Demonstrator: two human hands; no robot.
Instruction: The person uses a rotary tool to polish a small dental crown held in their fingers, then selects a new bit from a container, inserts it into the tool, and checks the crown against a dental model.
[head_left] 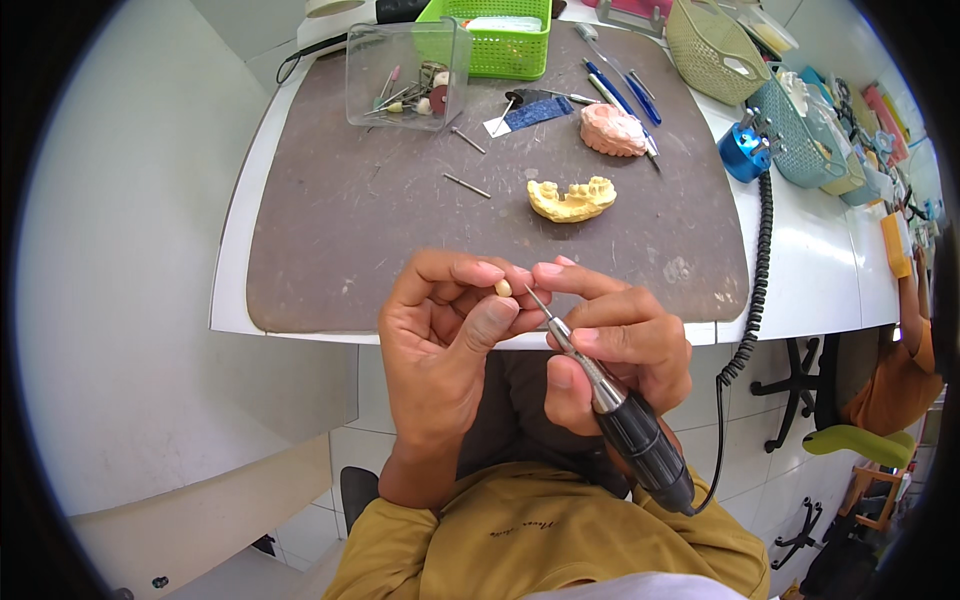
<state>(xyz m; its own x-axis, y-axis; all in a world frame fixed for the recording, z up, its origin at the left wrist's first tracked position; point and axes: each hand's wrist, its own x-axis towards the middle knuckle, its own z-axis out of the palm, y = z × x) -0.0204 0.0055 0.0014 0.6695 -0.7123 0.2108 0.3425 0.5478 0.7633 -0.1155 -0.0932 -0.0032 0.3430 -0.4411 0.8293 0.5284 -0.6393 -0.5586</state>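
from here i see the left hand (437, 335) pinching a small tooth-shaped piece (503, 288), its grip together on it. the right hand (632, 345) has its grip clamped round a black-and-silver handpiece (642, 445), the slim tip just beside the piece at three o'clock. on the tabletop (360, 225), a yellow dental cast (572, 206) sits at one o'clock from the piece, a clear box (390, 75) at eleven.

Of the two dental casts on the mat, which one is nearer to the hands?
The yellow cast; the pink cast lies farther back, near the pens.
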